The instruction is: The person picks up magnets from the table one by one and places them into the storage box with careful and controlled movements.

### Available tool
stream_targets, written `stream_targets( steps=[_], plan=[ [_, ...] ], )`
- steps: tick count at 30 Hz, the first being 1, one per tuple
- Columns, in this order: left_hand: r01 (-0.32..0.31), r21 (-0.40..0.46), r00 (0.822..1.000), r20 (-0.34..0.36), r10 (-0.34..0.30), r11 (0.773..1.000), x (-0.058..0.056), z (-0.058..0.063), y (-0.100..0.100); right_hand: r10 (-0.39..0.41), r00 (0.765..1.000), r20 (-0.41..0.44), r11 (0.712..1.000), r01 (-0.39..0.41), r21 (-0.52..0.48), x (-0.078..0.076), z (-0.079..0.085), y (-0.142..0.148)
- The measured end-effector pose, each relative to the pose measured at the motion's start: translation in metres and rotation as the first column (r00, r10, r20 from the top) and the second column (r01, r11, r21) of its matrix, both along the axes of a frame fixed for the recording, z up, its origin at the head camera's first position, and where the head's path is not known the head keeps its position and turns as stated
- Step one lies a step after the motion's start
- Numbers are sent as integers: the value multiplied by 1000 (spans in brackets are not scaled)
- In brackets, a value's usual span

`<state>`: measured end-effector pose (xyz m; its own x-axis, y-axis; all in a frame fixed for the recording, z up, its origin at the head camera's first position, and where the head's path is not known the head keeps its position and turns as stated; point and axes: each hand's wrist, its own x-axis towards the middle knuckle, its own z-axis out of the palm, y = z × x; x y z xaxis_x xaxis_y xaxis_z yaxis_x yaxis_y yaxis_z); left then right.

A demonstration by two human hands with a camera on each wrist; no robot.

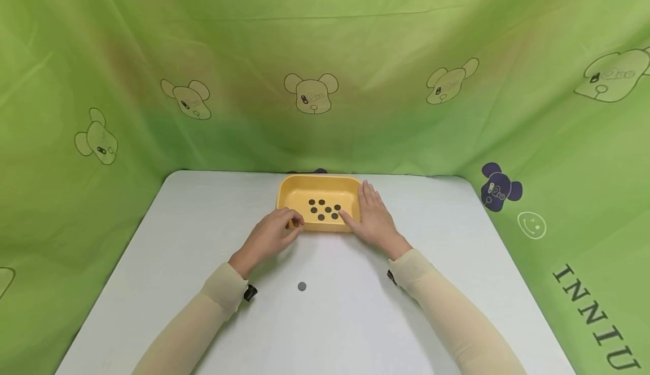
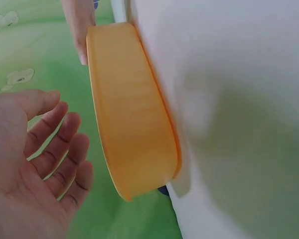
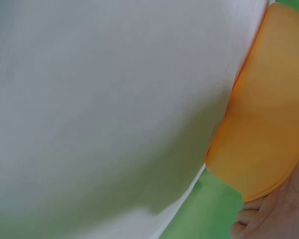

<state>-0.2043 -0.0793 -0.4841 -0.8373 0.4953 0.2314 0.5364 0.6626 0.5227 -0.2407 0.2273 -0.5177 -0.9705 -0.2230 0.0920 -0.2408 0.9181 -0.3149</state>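
A yellow rectangular box [image 1: 320,227] stands at the back of the table, its front wall filling the middle of the left wrist view. Several small dark round discs [image 1: 328,210] lie on its floor. My left hand [image 1: 271,233] is at the box's front left corner. In the left wrist view its fingers [image 2: 65,129] are loosely bent, apart from the box, with nothing between them. My right hand [image 1: 377,217] rests on the box's right side, fingers straight along the rim and thumb over the front right corner. One grey disc [image 1: 302,286] lies on the table nearer me.
A white table [image 1: 355,313] carries the box, which is close to its far edge. Green cloth [image 1: 376,36] with printed bear heads hangs behind and at both sides. Black wrist devices [image 1: 250,292] are at both sleeve cuffs.
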Motion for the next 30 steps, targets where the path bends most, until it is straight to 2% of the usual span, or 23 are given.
stream_targets(
  steps=[7,18,24,30],
  plan=[
    [101,-16,994,48,-101,995,11,-6,-12,3,1000,0,1000,-3,3,-1,1,0],
    [242,-79,970,61,-237,967,28,-24,-17,6,1000,4,1000,-6,0,1,1,-1],
    [284,-90,957,90,-276,955,35,-29,-16,4,1000,-3,1000,-4,2,1,2,-1],
    [307,-140,950,111,-293,941,41,-34,-16,2,1000,2,1000,-2,-1,1,1,-1]
  ],
)
